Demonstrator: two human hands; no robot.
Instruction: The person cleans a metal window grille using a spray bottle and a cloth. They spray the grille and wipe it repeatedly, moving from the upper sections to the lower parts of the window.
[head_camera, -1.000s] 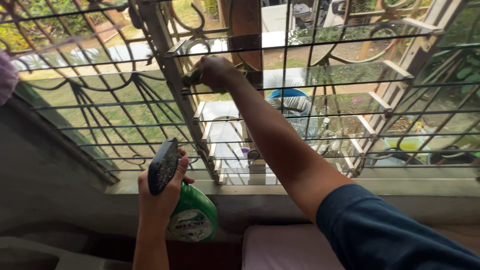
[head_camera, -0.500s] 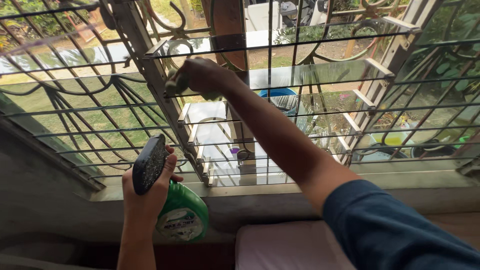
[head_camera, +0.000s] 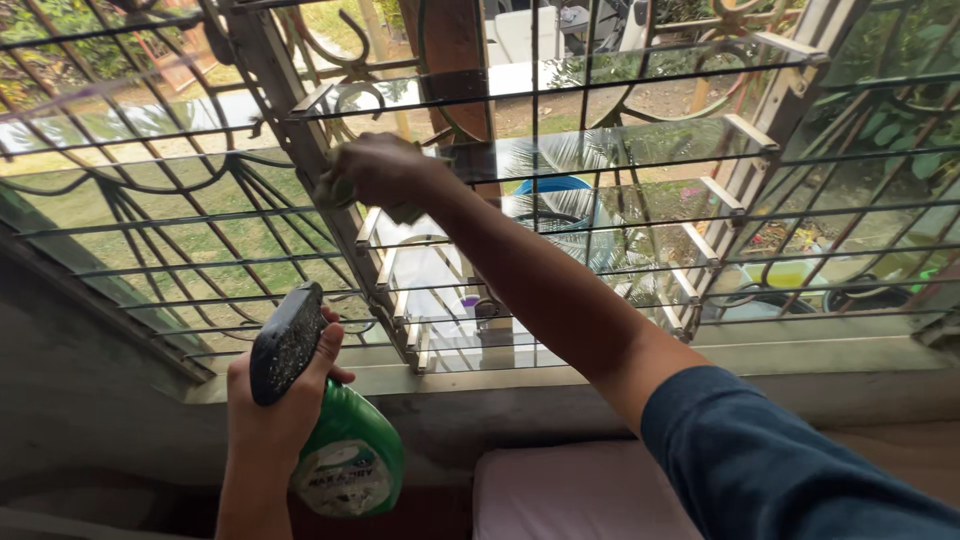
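Spray bottle (head_camera: 350, 462) in left hand (head_camera: 270, 410), below window grille (head_camera: 150, 215).

Right hand (head_camera: 375, 170) wipes louvre glass (head_camera: 620, 150); left hand (head_camera: 270, 405) grips spray bottle (head_camera: 350, 465).

Green spray bottle (head_camera: 350, 455), black trigger head, round pale label, low left.

A green spray bottle (head_camera: 350, 465) with a black trigger head and a pale label stood upright at about seven o'clock in the view, below the sill, while a greenish cloth (head_camera: 340, 190), mostly hidden, was pressed against a glass louvre slat (head_camera: 600, 150) at about eleven o'clock.
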